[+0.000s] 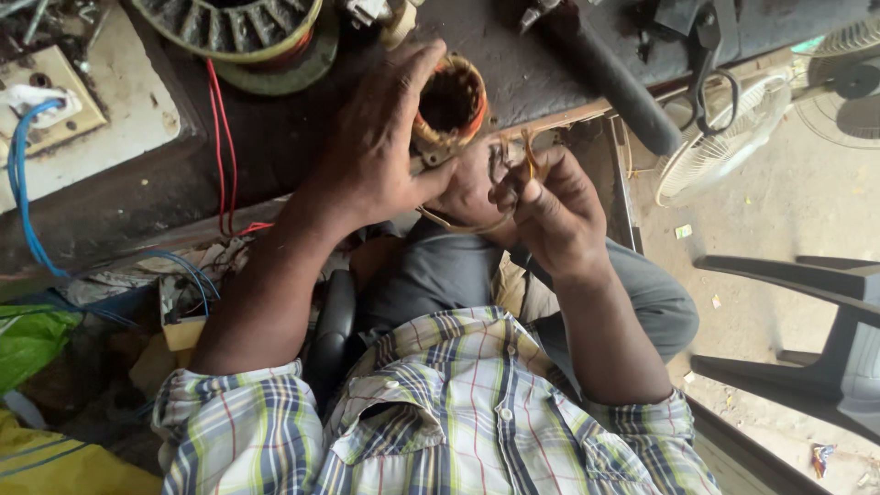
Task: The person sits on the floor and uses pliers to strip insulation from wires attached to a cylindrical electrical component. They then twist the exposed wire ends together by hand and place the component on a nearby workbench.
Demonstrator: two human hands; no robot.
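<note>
My left hand grips a small motor stator, a round core wound with copper-orange wire, at the edge of a dark workbench. My right hand pinches a thin tan wire that loops from the stator down under both hands. Both forearms come out of a plaid shirt at the bottom of the view. My knee in grey trousers lies under the hands.
A larger wound stator lies at the bench's top left, with red wires running down. A socket board with blue cable is at far left. A black tool handle, scissors, fan guards and a dark plastic chair stand right.
</note>
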